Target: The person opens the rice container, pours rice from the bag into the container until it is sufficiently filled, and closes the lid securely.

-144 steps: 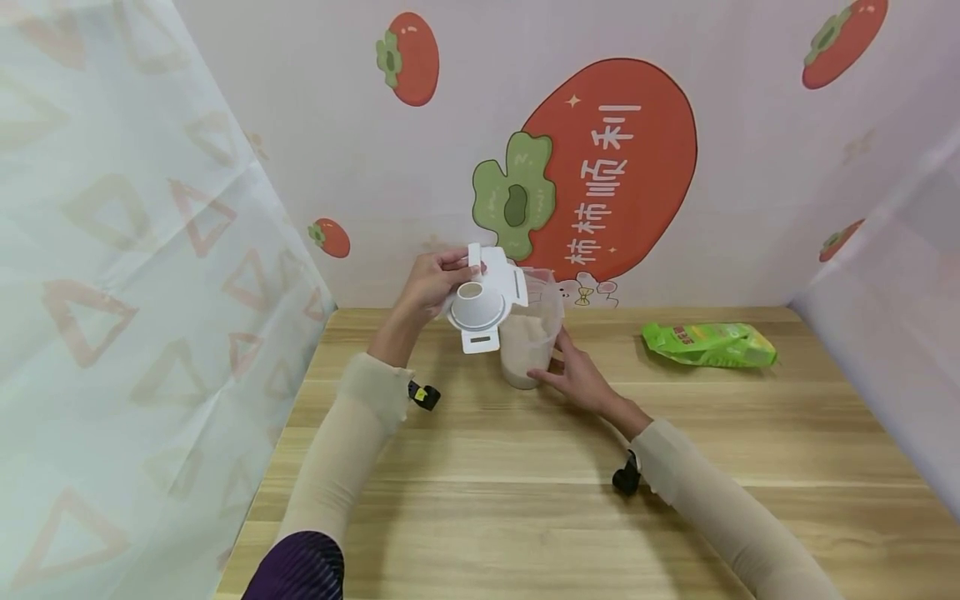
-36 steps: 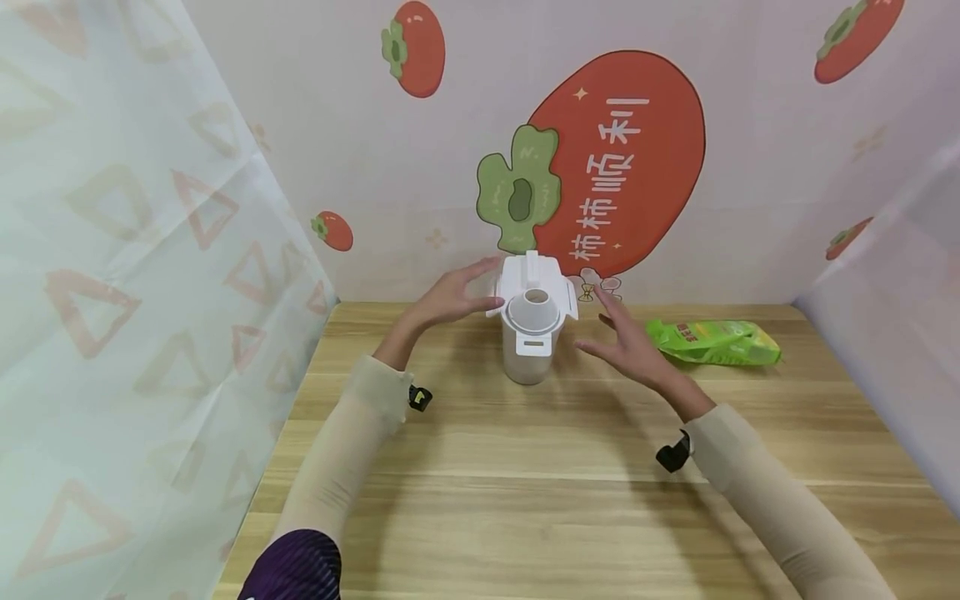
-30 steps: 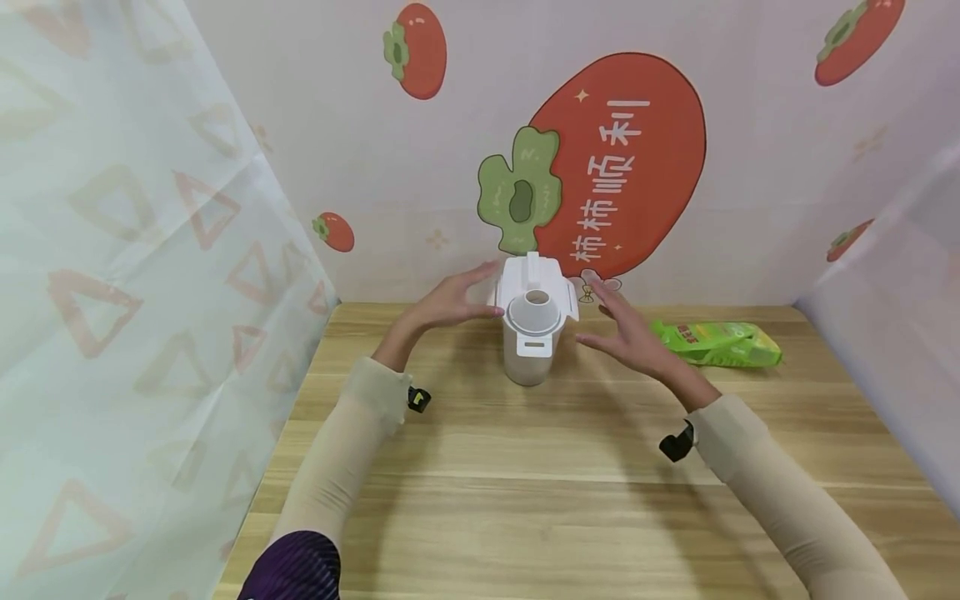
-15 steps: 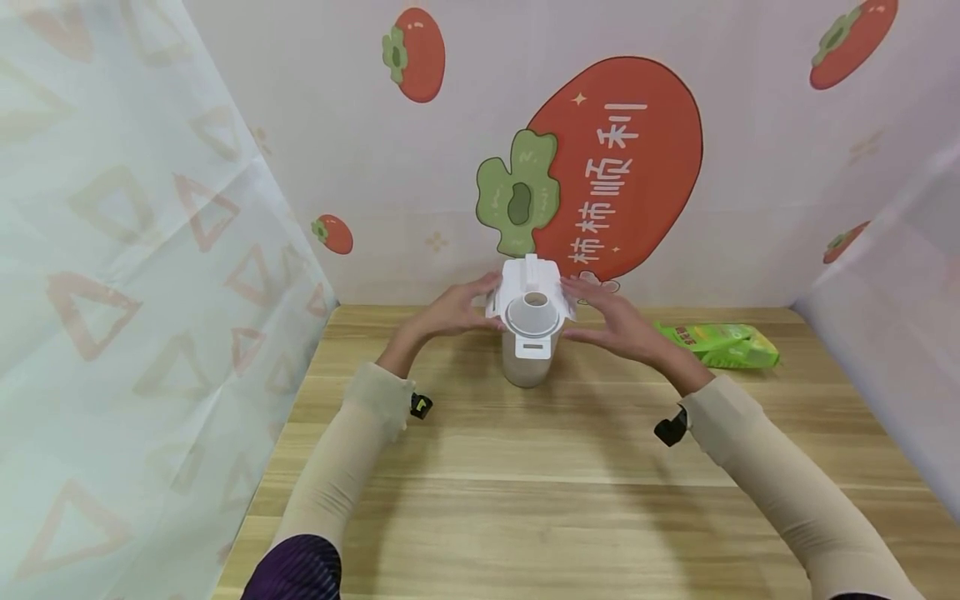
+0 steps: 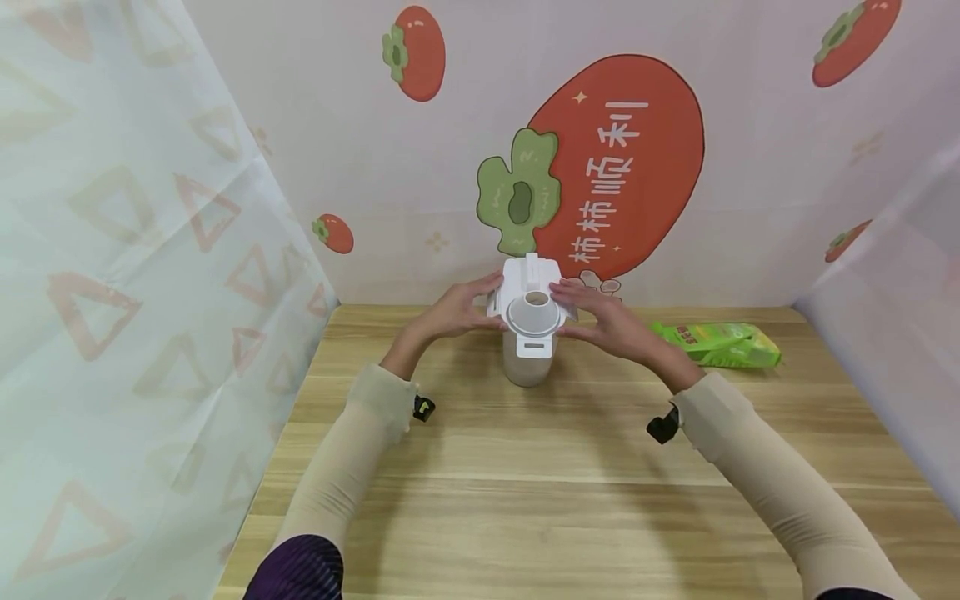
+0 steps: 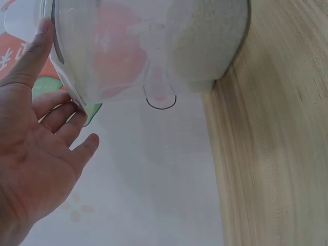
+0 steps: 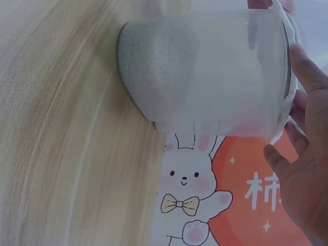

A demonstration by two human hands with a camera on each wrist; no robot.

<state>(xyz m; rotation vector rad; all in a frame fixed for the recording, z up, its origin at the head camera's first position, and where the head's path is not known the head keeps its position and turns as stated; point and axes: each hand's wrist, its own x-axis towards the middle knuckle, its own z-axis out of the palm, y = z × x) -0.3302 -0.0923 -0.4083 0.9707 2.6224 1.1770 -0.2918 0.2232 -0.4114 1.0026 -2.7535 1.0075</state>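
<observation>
A clear plastic storage canister (image 5: pixel 527 367) stands upright on the table with pale, fine-grained contents in its lower part, seen in both wrist views. Its white lid (image 5: pixel 517 287) sits on the rim and has a raised round spout at the front and flaps at its sides. My left hand (image 5: pixel 452 310) holds the lid's left side, thumb toward the front and fingers farther back by the flap. From the right, my right hand (image 5: pixel 611 321) holds the opposite side, fingertips on the lid's top and thumb lower at the front. In the right wrist view, the canister's wall (image 7: pixel 225 72) is translucent.
A crumpled green packet (image 5: pixel 723 346) lies on the wooden table (image 5: pixel 495 500) to the right. A patterned back wall (image 5: pixel 390 167) rises close behind the canister. Side walls bound the table left and right.
Earlier, the left hand held the lid beside the canister and the right hand steadied the canister. The lid then went onto the rim, and both spread hands closed in on its sides.
</observation>
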